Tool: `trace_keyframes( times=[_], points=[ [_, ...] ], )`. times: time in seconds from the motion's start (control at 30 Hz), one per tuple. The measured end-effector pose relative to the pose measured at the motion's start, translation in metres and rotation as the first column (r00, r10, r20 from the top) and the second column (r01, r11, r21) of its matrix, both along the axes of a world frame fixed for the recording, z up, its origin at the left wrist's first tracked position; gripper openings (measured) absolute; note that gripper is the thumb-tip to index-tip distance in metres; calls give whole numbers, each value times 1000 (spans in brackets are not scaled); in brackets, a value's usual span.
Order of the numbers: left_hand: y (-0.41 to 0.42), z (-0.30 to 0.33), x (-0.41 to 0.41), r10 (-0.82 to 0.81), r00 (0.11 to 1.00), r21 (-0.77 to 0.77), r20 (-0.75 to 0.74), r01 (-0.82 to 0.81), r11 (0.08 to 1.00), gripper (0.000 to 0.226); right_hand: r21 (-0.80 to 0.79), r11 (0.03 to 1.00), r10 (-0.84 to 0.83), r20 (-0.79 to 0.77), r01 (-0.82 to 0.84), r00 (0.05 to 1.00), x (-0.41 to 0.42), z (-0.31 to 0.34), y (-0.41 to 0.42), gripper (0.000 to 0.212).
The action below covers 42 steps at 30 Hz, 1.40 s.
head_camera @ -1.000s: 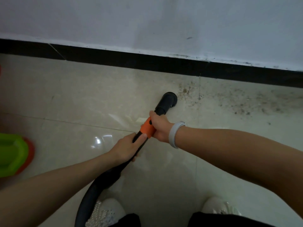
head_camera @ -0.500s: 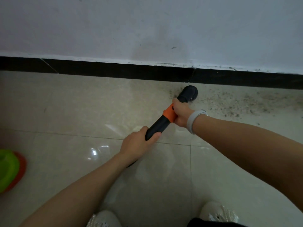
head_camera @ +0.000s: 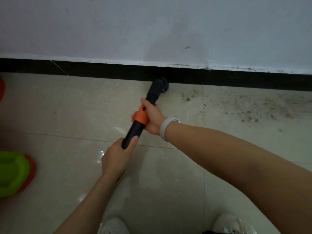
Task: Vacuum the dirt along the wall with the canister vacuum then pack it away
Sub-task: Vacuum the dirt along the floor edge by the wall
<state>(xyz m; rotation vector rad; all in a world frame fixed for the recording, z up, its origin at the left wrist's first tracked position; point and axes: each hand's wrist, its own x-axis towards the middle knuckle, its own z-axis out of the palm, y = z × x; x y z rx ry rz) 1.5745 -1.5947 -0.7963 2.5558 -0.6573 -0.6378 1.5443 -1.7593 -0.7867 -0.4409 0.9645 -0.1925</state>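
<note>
Head view, left to right: a bright green moulded plastic object with an orange-red rim (head_camera: 13, 173) sits at the left edge, cut off by the frame, so what it is cannot be told. The glossy beige floor tiles (head_camera: 76, 102) on this side look free of grit. At centre the left hand (head_camera: 116, 157) curls round the lower end of the smooth black plastic vacuum wand (head_camera: 133, 132), and the right hand (head_camera: 152, 119), above a pale grey wristband (head_camera: 166, 128), grips it at its orange collar (head_camera: 141, 116) — both closed on the tube. The wand's round black nozzle (head_camera: 160, 84) rests on the floor, touching the black baseboard (head_camera: 101, 71) beneath the scuffed white wall (head_camera: 152, 27). To the right, a scatter of dark gritty dirt (head_camera: 244, 105) lies along the baseboard, well spread toward the frame's edge. The canister itself is out of sight.

Judged from this, the job is perhaps partway — the left stretch seems done, the right patch remains, and packing away has not begun.
</note>
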Motion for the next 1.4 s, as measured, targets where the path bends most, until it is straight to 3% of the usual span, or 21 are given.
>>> trace_keyframes(
  times=[0.1,0.23,0.67,0.87,1.17,1.4],
  points=[
    [5,5,18,98,994,-53,-41,-100,994,65,-29,995,97,24,-96,995,26,10,12,32],
    [-1,1,31,91,974,-121,-207,-117,986,68,-72,982,167,-77,-173,983,40,11,9,29],
    [-36,-16,1,-66,931,-187,-358,-3,982,57,-94,992,63,-213,-84,975,-6,0,-25,39],
    [-58,-18,-17,-135,925,-172,-356,77,982,65,-100,995,5,-243,-30,970,-37,-2,-44,43],
    [-86,-15,-41,-247,910,-170,-332,200,965,52,-103,994,-68,-248,44,966,-74,-5,-69,39],
    [-82,-8,-44,-271,943,-86,-191,259,962,56,-76,994,-98,-218,83,971,-76,-8,-67,37]
  ],
)
